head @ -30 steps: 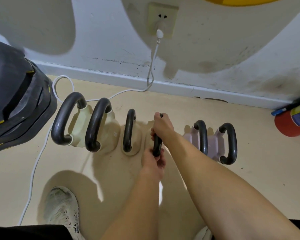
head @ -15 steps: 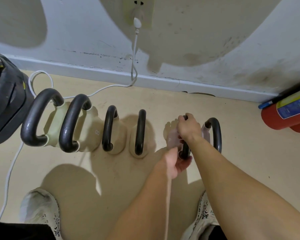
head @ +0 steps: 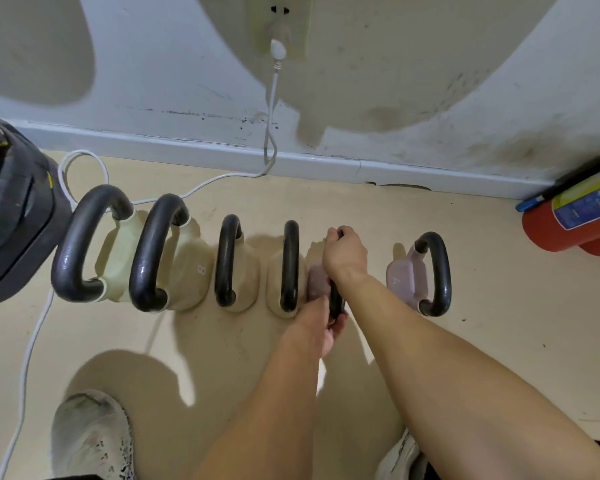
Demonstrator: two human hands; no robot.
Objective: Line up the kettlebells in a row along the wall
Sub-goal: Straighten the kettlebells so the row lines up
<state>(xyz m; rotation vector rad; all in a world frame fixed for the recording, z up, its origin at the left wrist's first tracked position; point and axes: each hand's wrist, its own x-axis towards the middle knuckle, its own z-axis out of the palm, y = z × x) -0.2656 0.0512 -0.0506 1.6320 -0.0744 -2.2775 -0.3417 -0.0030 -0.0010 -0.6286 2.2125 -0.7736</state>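
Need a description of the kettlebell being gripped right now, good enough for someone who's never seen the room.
Start at the wall socket and drop to the row of kettlebells on the floor below. Fifth from the left is the gripped kettlebell, with the right hand at the far end of its black handle and the left hand at the near end. Its body is pale pink, unlike the four cream ones to its left, and it sits tight against them, while the other pink kettlebell stands apart.

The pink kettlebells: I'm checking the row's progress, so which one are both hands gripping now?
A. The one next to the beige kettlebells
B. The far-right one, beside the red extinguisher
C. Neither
A: the left hand and right hand hold the handle of the pink kettlebell next to the beige kettlebells; the other pink one stands untouched.
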